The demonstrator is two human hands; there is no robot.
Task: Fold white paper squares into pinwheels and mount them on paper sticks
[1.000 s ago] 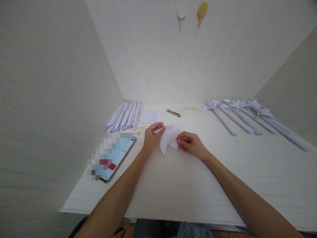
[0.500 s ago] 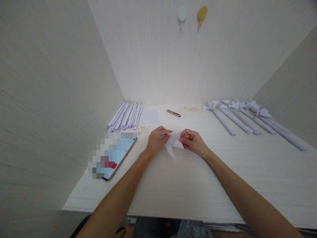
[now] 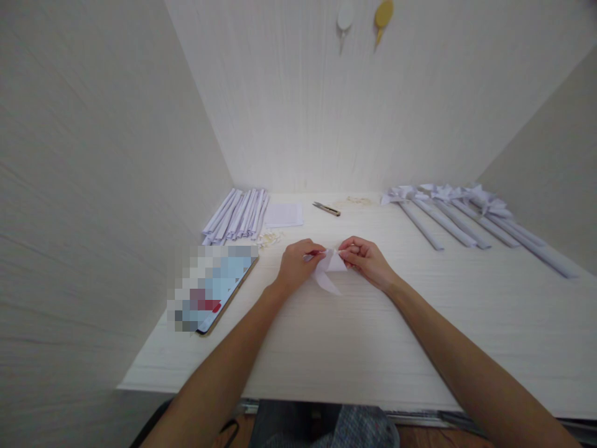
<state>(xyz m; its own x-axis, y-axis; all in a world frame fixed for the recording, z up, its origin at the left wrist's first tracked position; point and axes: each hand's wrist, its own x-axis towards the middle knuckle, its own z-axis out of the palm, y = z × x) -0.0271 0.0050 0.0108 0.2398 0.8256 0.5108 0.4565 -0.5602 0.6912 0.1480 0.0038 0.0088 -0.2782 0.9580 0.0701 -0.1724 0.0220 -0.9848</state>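
Observation:
A folded piece of white paper (image 3: 332,264) is held up between my two hands over the middle of the table. My left hand (image 3: 301,261) pinches its left side, fingers closed. At the upper right, my right hand (image 3: 366,258) grips the paper near its top edge between thumb and fingertips. One pointed strip of the paper hangs down toward the lower right. Behind my hands lie small thread snips (image 3: 327,209). A stack of white paper sheets (image 3: 283,215) sits beyond my left hand.
Several rolled paper sticks (image 3: 237,214) lie at the back left. At the back right are paper sticks topped with folded pieces (image 3: 448,205). A phone (image 3: 224,292) rests by my left forearm. Small pale bits (image 3: 270,239) lie nearby. Two hooks (image 3: 383,15) hang on the back wall.
My right fingers have shifted to the paper's top edge, closer to my left fingers. The hanging strip has swung slightly right and up. The view has tilted a little.

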